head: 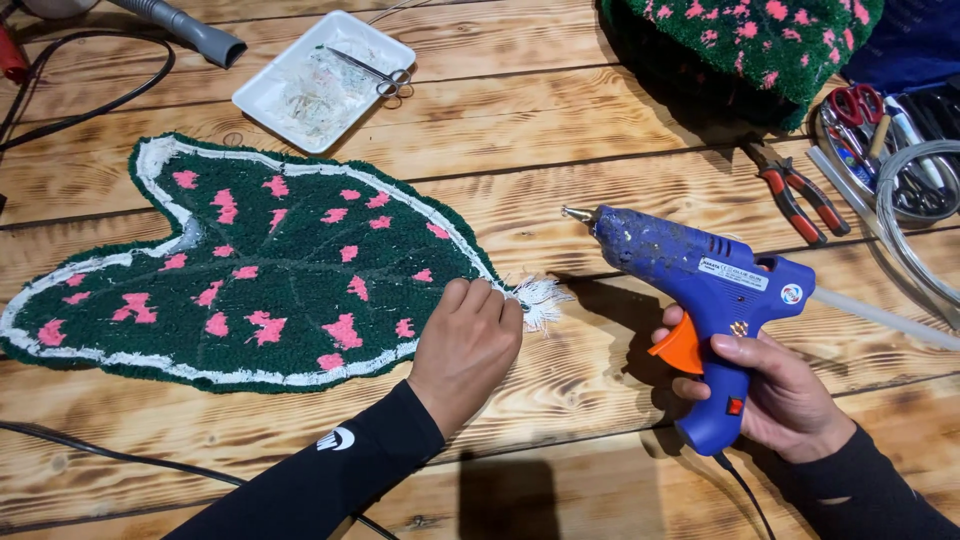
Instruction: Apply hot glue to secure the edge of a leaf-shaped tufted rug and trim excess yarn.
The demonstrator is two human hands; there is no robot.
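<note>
Under left hand [465,345]: rug tip [505,293] hidden.

My left hand [468,345] lies knuckles up, fingers curled under and pressed down flat, the wrist straight, the forearm in a black sleeve running in from the lower left. My right hand [775,392] is clenched in a grip, palm turned inward, index finger hooked forward, thumb wrapped round, its black-sleeved forearm entering from the lower right.

Head view, steeply down, close
</note>
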